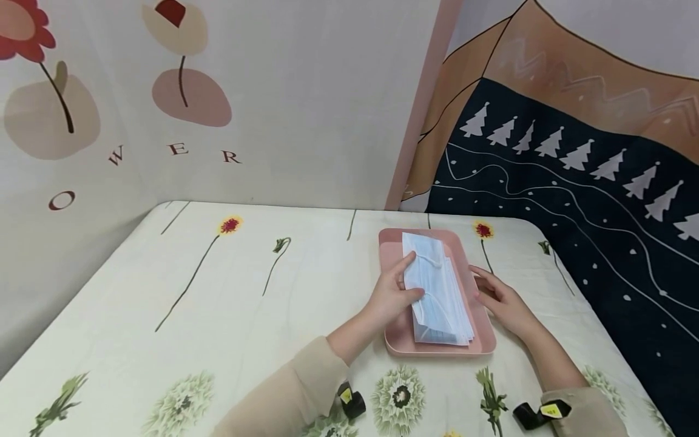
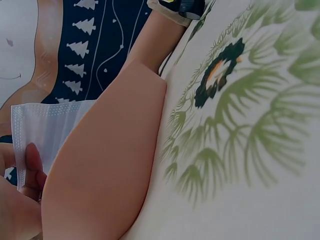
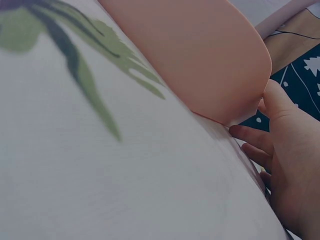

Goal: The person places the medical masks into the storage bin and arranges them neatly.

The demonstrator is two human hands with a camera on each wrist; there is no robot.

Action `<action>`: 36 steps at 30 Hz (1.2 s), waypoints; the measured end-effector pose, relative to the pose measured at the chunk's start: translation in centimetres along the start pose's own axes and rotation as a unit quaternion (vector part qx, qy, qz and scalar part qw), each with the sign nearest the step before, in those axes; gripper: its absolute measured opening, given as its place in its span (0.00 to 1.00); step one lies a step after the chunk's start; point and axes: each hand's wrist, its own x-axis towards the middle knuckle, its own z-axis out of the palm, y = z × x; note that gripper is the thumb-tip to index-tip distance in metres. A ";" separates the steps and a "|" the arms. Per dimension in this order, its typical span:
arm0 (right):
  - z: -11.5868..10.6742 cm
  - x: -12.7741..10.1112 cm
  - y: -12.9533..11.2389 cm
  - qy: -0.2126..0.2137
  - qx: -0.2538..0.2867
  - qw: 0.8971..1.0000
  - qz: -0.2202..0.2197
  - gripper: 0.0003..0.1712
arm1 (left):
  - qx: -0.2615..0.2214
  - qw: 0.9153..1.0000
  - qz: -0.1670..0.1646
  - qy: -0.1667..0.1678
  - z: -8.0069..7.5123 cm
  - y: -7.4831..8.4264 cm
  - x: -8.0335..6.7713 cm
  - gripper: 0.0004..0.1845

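Note:
A pink tray [image 1: 394, 340] lies on the flowered cloth, holding a fanned pile of light-blue pleated face masks [image 1: 459, 315] with white ear loops. My left hand [image 1: 390, 296] reaches over the tray's left side and pinches the top face mask [image 1: 425, 267] by its left edge. In the left wrist view that mask [image 2: 55, 125] rises above the tray's rim, with fingers against it. At the tray's right side is my right hand [image 1: 505, 306]; in the right wrist view its thumb meets the rim and its loosely extended fingertips [image 3: 240, 132] reach the tray's lower edge.
The table [image 1: 246, 340] has a white cloth printed with flowers and stems. Behind it hangs a pale curtain [image 1: 306, 109] with flowers and letters. A dark cloth with white trees [image 1: 601, 224] runs along the right. Black bands with yellow labels are at both sleeves [image 1: 295, 382].

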 end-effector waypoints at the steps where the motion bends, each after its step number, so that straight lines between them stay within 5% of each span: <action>1: 0.0 0.0 0.0 0.000 0.000 1.000 -0.001 0.31 | 0.004 1.000 -0.002 0.000 0.1 -0.1 0.1 0.40; 7: 0.0 0.0 0.0 0.003 0.000 1.000 -0.002 0.31 | 0.087 0.996 -0.003 0.001 0.5 -0.3 0.5 0.39; 18: 0.1 0.0 0.1 0.000 0.005 1.000 -0.004 0.31 | 0.214 0.977 -0.023 0.004 1.1 -0.5 1.0 0.38; 36: 0.0 0.0 -0.1 0.002 0.005 1.000 0.004 0.31 | 0.419 0.908 -0.020 -0.008 2.3 -1.2 0.9 0.39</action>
